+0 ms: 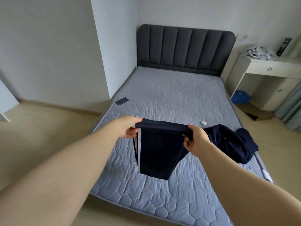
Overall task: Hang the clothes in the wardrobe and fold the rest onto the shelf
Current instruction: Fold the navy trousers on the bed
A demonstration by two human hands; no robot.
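Note:
I hold a dark navy garment with white side stripes [160,149] up over the bed, stretched between both hands. My left hand [128,128] grips its top edge at the left corner. My right hand [195,141] grips the top edge at the right. The garment hangs down and its lower end touches the grey-blue quilted mattress [171,95]. The rest of the navy cloth, or a second navy garment [231,144], lies crumpled on the mattress to the right of my right hand; I cannot tell whether the two are joined.
A dark phone [121,101] lies at the mattress's left edge, a small white tag [204,122] near the middle. A padded dark headboard [185,48] stands behind. A white desk [268,69] with crumpled cloth [259,52] is at right, a blue bin [241,97] beneath. Wooden floor lies left.

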